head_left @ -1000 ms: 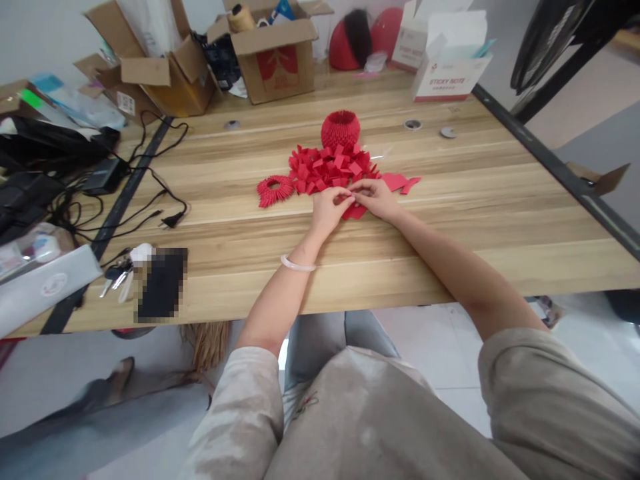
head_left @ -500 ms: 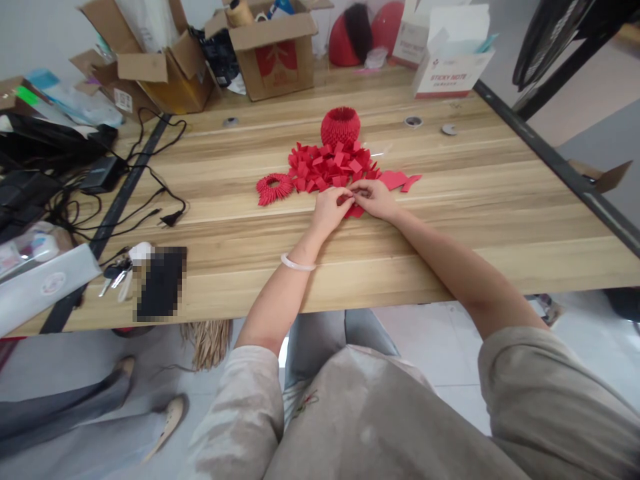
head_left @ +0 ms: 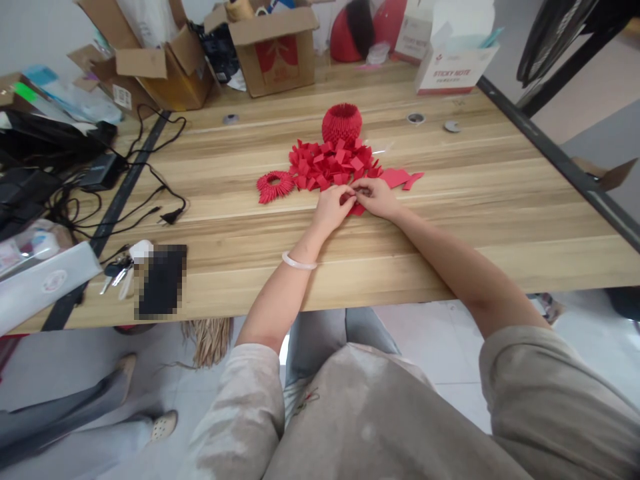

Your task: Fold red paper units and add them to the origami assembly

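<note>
My left hand (head_left: pixel 333 205) and my right hand (head_left: pixel 377 199) meet at the fingertips, both pinched on something too small and hidden to make out. Just beyond them lies a heap of folded red paper pieces (head_left: pixel 335 162). Behind the heap stands a round red bowl of folded paper (head_left: pixel 342 123). A red ring of folded pieces (head_left: pixel 275 186) rests left of the heap. Flat red paper (head_left: pixel 395 177) lies to the right, and some red paper shows under my right fingers.
Cardboard boxes (head_left: pixel 273 57) and a sticky note box (head_left: pixel 455 67) line the back. Black cables (head_left: pixel 155 173), keys (head_left: pixel 117 272) and a blurred dark object (head_left: pixel 163 280) lie left. Another person's legs (head_left: pixel 70 413) show at lower left.
The view has shifted slightly. My hands stay together in nearly the same pose. The other person's foot at lower left has changed position.
</note>
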Demonstrator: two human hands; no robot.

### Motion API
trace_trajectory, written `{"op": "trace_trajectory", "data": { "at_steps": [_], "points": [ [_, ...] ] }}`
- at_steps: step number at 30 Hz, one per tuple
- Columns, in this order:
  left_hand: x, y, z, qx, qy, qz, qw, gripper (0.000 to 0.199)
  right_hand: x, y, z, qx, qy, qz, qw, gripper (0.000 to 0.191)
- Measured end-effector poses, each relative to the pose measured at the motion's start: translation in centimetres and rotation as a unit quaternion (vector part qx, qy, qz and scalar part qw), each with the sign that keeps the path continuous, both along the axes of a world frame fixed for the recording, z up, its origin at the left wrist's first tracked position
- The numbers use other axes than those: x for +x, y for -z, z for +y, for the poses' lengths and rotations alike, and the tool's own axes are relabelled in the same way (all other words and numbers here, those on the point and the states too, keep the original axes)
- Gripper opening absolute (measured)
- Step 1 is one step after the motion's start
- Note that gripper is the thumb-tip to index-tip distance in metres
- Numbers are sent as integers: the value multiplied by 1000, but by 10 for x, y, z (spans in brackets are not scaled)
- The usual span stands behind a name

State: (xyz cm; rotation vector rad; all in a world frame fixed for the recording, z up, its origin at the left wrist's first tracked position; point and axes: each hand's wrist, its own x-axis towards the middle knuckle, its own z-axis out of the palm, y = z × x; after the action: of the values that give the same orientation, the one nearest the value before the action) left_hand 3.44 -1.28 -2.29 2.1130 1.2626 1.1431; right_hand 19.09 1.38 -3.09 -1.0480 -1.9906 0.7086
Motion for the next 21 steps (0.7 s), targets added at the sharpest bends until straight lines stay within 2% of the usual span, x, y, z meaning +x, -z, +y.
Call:
{"op": "trace_trajectory", "data": {
  "at_steps": [10,21],
  "points": [
    [0,6,3,-6,12,2,1000,8,-1,-4,-2,19,10,-35,999,26],
    [0,4,2,-12,13,9,1000,8,0,-4,-2,30,6,-52,998,26]
  ]
}}
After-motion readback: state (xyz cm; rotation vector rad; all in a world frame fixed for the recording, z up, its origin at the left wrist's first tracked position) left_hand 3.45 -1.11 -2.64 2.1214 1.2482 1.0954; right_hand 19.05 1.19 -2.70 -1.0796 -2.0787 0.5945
